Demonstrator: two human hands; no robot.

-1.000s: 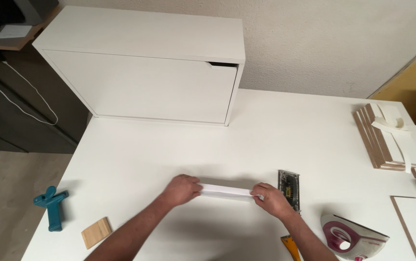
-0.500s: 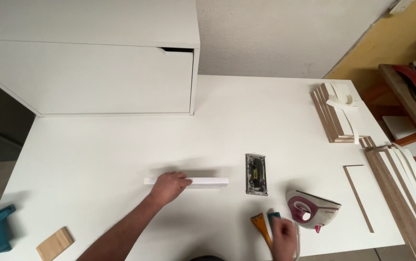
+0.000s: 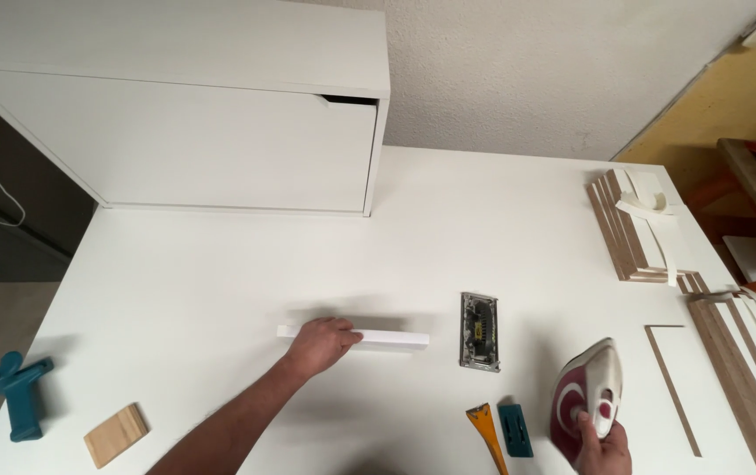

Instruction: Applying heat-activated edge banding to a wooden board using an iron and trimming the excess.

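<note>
Strip under left hand — iron in right hand.

A small furniture workshop: a white desk carries a finished white cabinet at the far left, stacked edge-banded boards at the right, a clothes iron, and a teal clamp near left.

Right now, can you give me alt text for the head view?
The left hand presses a narrow white board strip flat on the white table, while the right hand grips a maroon-and-white clothes iron standing near the front edge.
</note>
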